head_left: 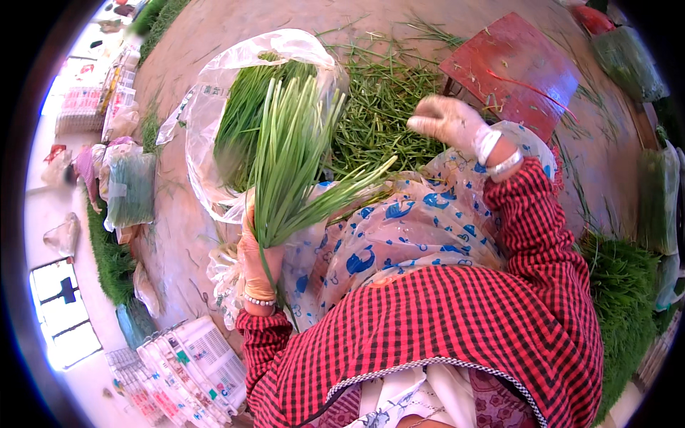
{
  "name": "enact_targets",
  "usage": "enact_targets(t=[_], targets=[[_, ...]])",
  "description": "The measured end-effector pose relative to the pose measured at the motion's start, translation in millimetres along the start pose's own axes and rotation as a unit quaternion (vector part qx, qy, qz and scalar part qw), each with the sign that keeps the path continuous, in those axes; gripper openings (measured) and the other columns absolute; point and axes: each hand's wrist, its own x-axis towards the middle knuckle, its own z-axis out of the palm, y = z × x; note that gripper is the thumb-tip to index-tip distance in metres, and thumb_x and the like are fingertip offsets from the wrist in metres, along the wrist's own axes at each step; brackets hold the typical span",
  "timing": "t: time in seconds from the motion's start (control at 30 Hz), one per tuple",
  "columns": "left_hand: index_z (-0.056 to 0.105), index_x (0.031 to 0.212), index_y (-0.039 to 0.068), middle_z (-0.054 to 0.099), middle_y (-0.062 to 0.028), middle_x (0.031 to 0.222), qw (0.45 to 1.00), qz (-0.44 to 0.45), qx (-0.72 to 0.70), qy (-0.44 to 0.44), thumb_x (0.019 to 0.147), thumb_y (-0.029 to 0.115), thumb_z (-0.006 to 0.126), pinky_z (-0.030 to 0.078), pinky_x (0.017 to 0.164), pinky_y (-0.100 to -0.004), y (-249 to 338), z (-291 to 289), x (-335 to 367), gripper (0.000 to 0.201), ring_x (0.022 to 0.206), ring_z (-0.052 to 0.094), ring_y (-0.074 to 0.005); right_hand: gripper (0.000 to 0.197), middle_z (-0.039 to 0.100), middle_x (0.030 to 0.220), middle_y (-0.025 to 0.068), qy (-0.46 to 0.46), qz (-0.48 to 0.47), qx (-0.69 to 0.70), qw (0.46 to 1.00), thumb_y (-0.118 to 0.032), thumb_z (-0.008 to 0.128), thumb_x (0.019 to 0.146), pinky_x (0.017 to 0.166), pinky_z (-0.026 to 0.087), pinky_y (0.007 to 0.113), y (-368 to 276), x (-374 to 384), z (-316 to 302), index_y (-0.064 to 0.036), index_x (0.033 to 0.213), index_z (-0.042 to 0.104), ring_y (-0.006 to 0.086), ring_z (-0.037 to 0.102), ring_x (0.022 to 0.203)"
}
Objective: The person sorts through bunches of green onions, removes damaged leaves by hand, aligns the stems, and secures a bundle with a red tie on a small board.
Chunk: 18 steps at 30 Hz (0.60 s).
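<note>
- Garlic chives, or a leaf very like them, form the loose bunch (292,157) at the middle of my head view, upright just in front of my lap and overlapping the clear plastic bag (194,153) behind it.
- My left hand (257,264), gloved, is closed around the narrow lower part of that bunch; the fingers behind the leaves are partly hidden, so I cannot tell how tightly they press.
- Pale ends fan out at the top, and one clump (346,196) splays off to the right, out of line with the rest.
- My right hand (453,125), also gloved, is raised apart from the bunch, half open with the fingers loosely bent; I see nothing in it.
- Darker green leaves (239,125) stand inside the bag, whose mouth is spread wide.
- Loose green scraps (389,118) lie heaped between the bag and the red stool (506,68), and my blue-printed plastic apron (399,232) covers my lap.
- To handle this well, I judge the left grip should be firm enough to hold the stems together, yet gentle enough not to bruise them.
- Drawing the splayed clump in line would let the pale ends sit level, and the right fingers should pick at single strands lightly, clear of the sound leaves.
</note>
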Motion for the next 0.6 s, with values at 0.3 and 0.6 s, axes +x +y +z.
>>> enact_targets(t=[0.3, 0.6], targets=[[0.024, 0.152, 0.013, 0.052, -0.0116, 0.134, 0.86, 0.036, -0.509, -0.01, 0.089, 0.026, 0.064, 0.045, 0.097, -0.0459, 71.2, 35.4, 48.9, 0.076, 0.118, 0.054, -0.0286, 0.079, 0.037, 0.151, 0.0171, -0.333, -0.214, 0.327, 0.858, -0.039, 0.068, 0.09, 0.112, 0.032, 0.04, -47.5, 15.2, 98.2, -0.0047, 0.15, 0.029, 0.0292, 0.039, 0.136], [0.01, 0.154, 0.003, 0.055, -0.0188, 0.111, 0.978, 0.133, 0.158, -0.007, 0.066, 0.014, 0.076, 0.053, 0.062, -0.0439, 153.6, 85.5, 55.3, 0.11, 0.078, 0.065, -0.0359, 0.069, 0.055, 0.135, 0.0184, -0.058, -0.218, 0.635, 0.739, -0.048, 0.062, 0.091, 0.108, 0.041, 0.043, -53.9, 26.7, 41.1, -0.0008, 0.139, 0.045, 0.029, 0.054, 0.124]])
